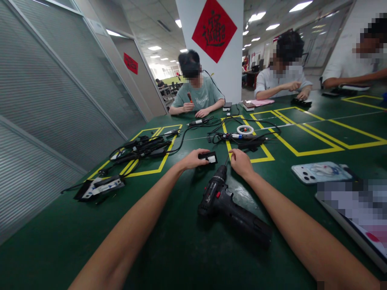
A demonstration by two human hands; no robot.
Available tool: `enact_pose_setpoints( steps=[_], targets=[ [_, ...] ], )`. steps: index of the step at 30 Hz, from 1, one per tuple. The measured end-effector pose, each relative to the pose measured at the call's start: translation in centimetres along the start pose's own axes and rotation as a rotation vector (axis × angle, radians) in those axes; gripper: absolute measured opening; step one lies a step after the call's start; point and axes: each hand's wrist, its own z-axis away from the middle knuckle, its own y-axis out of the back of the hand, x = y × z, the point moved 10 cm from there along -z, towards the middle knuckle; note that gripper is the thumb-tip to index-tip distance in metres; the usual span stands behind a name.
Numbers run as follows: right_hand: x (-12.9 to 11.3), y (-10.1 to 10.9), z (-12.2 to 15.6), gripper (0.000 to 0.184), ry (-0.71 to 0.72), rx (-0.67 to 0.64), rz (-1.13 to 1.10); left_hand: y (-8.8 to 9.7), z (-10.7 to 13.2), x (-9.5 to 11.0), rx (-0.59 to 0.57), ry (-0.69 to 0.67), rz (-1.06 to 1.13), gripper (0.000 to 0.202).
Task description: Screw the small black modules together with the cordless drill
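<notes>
My left hand (193,159) grips a small black open case (213,156) by its left end, low over the table. A white piece (208,159) shows inside the case, partly behind my fingers. My right hand (240,162) is closed, its fingertips pinched together just right of the case. Whatever those fingers hold, if anything, is too small or hidden to make out. Between my forearms a black cordless drill (216,193) lies on its side on the green table (169,241). Its thin bit points away from me, close to my right fingertips.
Black cables and devices (142,149) pile up at left, near a flat black-and-white packet (99,187). Ahead lie a soldering-iron-like tool (242,137) and a white ring roll (245,129). At right are a phone (322,172) and a laptop-like slab (347,225). Several people sit across.
</notes>
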Motion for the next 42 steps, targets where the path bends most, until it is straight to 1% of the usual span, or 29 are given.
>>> enact_pose_setpoints(
  steps=[4, 7, 9, 11, 14, 16, 18, 19, 20, 21, 22, 24, 26, 28, 30, 31, 32, 33, 34, 35, 38, 40, 42],
  targets=[
    [-0.2, 0.2, 0.1, 0.029, 0.004, 0.022, -0.024, 0.0, 0.1, -0.9, 0.005, 0.061, 0.06, 0.073],
    [-1.0, 0.7, 0.0, 0.029, 0.033, 0.052, -0.063, 0.3, 0.6, -1.0, 0.019, 0.07, 0.079, 0.076],
    [-1.7, 1.3, -0.1, 0.028, 0.062, 0.068, -0.093, 0.9, 1.2, -1.0, 0.06, 0.082, 0.086, 0.076],
    [-2.6, 1.7, -0.2, 0.027, 0.093, 0.074, -0.118, 1.9, 2.1, -1.0, 0.148, 0.096, 0.072, 0.073],
    [-4.0, 1.8, -0.4, 0.03, 0.135, 0.06, -0.154, 3.5, 4.8, -0.6, 0.35, 0.103, 0.018, 0.061],
    [-5.1, 1.7, -0.6, 0.037, 0.162, 0.034, -0.177, 3.9, 7.7, -0.3, 0.477, 0.134, 0.0, 0.048],
    [-6.4, 1.7, -0.7, 0.046, 0.188, -0.003, -0.178, 3.7, 11.2, -0.3, 0.563, 0.219, -0.005, 0.039],
    [-7.0, 1.8, -0.7, 0.047, 0.19, -0.026, -0.158, 3.4, 12.9, -0.3, 0.584, 0.264, 0.004, 0.038],
    [-7.6, 2.0, -0.7, 0.044, 0.182, -0.063, -0.12, 3.0, 14.4, -0.1, 0.588, 0.293, 0.026, 0.037],
    [-8.3, 2.0, -0.6, 0.04, 0.176, -0.133, -0.065, 2.5, 15.6, 0.2, 0.573, 0.309, 0.057, 0.037],
    [-8.7, 2.0, -0.4, 0.039, 0.153, -0.215, -0.001, 2.1, 16.6, 0.5, 0.562, 0.321, 0.087, 0.036],
    [-9.4, 2.6, 0.6, 0.045, 0.082, -0.37, 0.095, 1.7, 17.9, 1.0, 0.557, 0.341, 0.137, 0.035],
    [-10.6, 3.3, 2.7, 0.055, 0.039, -0.51, 0.128, 1.7, 18.4, 1.1, 0.57, 0.356, 0.172, 0.035],
    [-12.1, 3.3, 5.8, 0.073, 0.038, -0.637, 0.136, 1.7, 18.2, 1.1, 0.574, 0.361, 0.195, 0.035],
    [-13.0, 2.9, 9.0, 0.095, 0.025, -0.696, 0.202, 1.6, 17.8, 1.0, 0.569, 0.361, 0.199, 0.035],
    [-12.6, 2.6, 10.5, 0.101, -0.028, -0.714, 0.269, 1.5, 17.7, 0.9, 0.564, 0.36, 0.196, 0.035],
    [-12.3, 2.7, 11.5, 0.097, -0.064, -0.659, 0.319, 1.3, 17.6, 0.9, 0.559, 0.361, 0.191, 0.034],
    [-12.0, 3.1, 12.0, 0.09, -0.088, -0.57, 0.35, 1.1, 17.6, 0.8, 0.552, 0.36, 0.187, 0.034],
    [-12.2, 3.4, 12.4, 0.085, -0.065, -0.483, 0.332, 0.9, 17.6, 0.8, 0.541, 0.36, 0.183, 0.034],
    [-12.3, 3.5, 12.8, 0.083, -0.029, -0.439, 0.288, 0.6, 17.6, 0.8, 0.527, 0.359, 0.179, 0.034],
    [-12.0, 4.1, 13.5, 0.087, 0.017, -0.403, 0.17, 0.2, 17.5, 1.1, 0.496, 0.363, 0.125, 0.035],
    [-12.0, 5.1, 13.5, 0.09, 0.003, -0.388, 0.094, 0.2, 17.5, 1.5, 0.485, 0.361, 0.057, 0.033],
    [-12.8, 6.5, 13.1, 0.091, -0.004, -0.338, -0.007, 0.0, 17.4, 2.2, 0.446, 0.336, 0.045, 0.031]
  ],
)
